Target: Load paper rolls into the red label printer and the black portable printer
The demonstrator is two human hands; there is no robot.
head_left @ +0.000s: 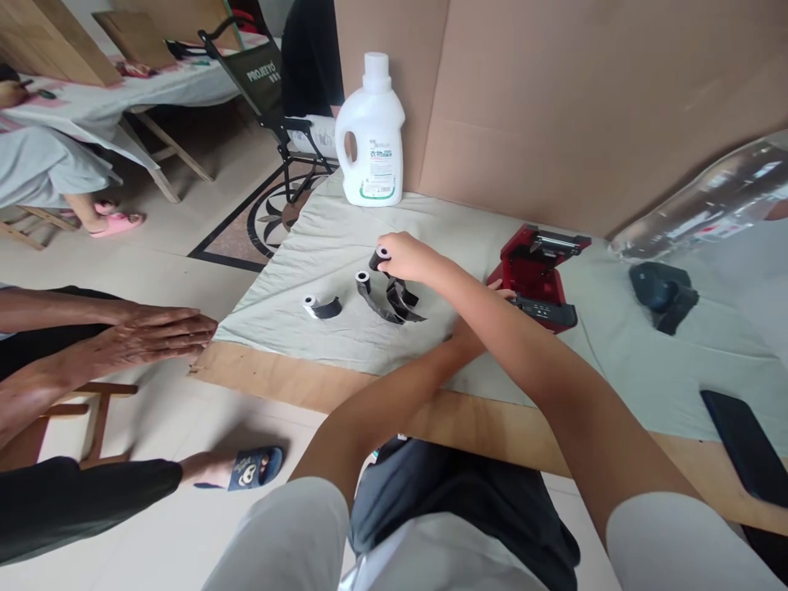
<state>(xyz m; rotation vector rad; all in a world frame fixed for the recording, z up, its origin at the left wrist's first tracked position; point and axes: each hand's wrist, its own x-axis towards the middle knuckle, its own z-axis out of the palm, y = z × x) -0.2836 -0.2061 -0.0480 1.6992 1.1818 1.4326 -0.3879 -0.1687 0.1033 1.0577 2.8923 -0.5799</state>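
Observation:
My right hand (pixel 407 256) reaches across to the left and is closed on a small black roll (pixel 380 258), holding it just above the pale cloth (pixel 345 238). Under it lie curled black strips (pixel 400 302). A second roll (pixel 363 280) and a third roll (pixel 321 307) rest on the cloth further left. My left hand (pixel 500 294) lies against the open red printer (pixel 534 271). My right forearm covers most of that hand, so its fingers are hidden.
A white detergent bottle (pixel 372 139) stands at the back by a cardboard wall. A black device (pixel 662 292), a dark phone (pixel 744 443) and a lying clear plastic bottle (pixel 707 197) are at the right. Another person's hands (pixel 153 330) touch the table's left corner.

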